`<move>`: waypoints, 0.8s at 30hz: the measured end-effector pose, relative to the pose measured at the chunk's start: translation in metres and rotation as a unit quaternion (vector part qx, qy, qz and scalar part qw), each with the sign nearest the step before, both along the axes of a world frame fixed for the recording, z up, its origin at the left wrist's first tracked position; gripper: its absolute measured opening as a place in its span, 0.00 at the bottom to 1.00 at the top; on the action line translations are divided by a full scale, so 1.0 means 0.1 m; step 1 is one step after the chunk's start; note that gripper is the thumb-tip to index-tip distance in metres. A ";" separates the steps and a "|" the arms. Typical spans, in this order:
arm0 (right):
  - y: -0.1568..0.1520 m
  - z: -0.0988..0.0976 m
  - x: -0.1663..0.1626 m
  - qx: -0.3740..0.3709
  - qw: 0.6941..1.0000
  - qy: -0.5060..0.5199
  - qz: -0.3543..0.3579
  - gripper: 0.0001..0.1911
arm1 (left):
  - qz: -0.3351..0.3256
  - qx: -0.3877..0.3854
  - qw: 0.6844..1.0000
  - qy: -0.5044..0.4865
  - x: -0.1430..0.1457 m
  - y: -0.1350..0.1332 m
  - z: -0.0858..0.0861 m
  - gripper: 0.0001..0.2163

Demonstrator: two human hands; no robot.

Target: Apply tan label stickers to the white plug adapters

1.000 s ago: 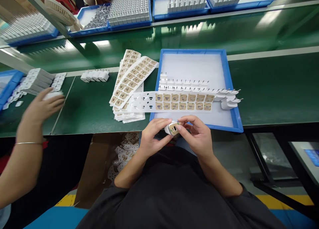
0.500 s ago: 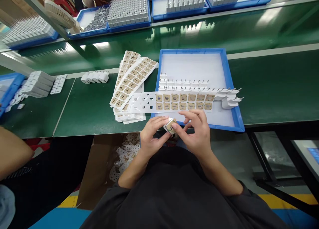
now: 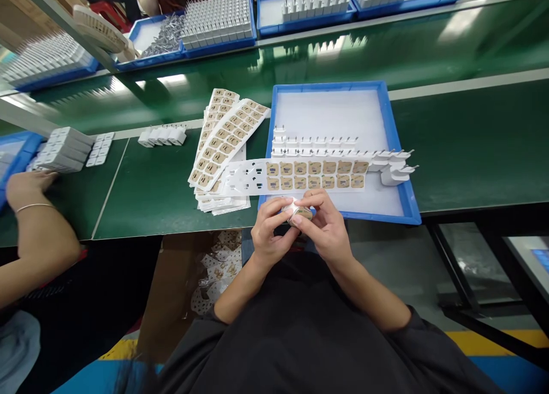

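Observation:
Between my two hands, just off the tray's front edge, is a white plug adapter (image 3: 295, 210) with a tan sticker (image 3: 303, 213) on the face toward me. My left hand (image 3: 273, 229) is closed around its left side. The fingers and thumb of my right hand (image 3: 322, 222) press on its right side and the sticker. Beyond them a partly used sticker sheet (image 3: 262, 176) lies across the blue tray (image 3: 403, 179). Behind that sheet, rows of white plug adapters (image 3: 315, 148) stand with their pins up. A fanned pile of sticker sheets (image 3: 229, 136) lies left of the tray.
At left, a co-worker's hand (image 3: 32, 185) touches the table near stacked white housings (image 3: 64, 148). A short row of adapters (image 3: 163, 135) sits farther back. Trays of plugs (image 3: 218, 19) line the far shelf. Below the table edge is a cardboard box (image 3: 171, 291) of scraps.
My right fingers have closed in from above the adapter to press on it, and the adapter has turned. The co-worker's arm has reached forward to the stacked housings.

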State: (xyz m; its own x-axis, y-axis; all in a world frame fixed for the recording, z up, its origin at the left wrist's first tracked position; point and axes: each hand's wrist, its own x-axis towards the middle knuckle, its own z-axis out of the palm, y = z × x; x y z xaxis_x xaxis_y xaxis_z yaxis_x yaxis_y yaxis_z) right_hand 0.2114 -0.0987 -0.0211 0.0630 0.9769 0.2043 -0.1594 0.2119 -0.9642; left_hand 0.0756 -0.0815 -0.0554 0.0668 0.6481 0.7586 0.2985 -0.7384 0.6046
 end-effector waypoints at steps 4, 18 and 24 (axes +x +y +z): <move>0.01 -0.03 0.00 -0.017 0.999 0.027 0.011 0.05 | 0.011 0.026 1.000 0.008 -0.01 0.01 -0.01 0.21; 0.02 -0.01 -0.05 0.022 1.000 0.003 -0.020 0.08 | 0.024 0.081 0.996 0.025 -0.03 0.04 -0.03 0.23; 0.03 -0.03 0.09 -0.006 0.998 -0.014 0.063 0.13 | -0.038 -0.022 0.998 -0.043 -0.08 0.05 -0.11 0.23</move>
State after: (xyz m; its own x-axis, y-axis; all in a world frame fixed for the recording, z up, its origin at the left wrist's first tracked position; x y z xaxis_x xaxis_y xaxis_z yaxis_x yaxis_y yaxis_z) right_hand 0.2201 -0.0957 -0.0239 -0.0658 0.9793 0.1916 -0.1561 0.1795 -0.9713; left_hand 0.0675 -0.0765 -0.0659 0.0533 0.6758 0.7351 0.1880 -0.7298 0.6573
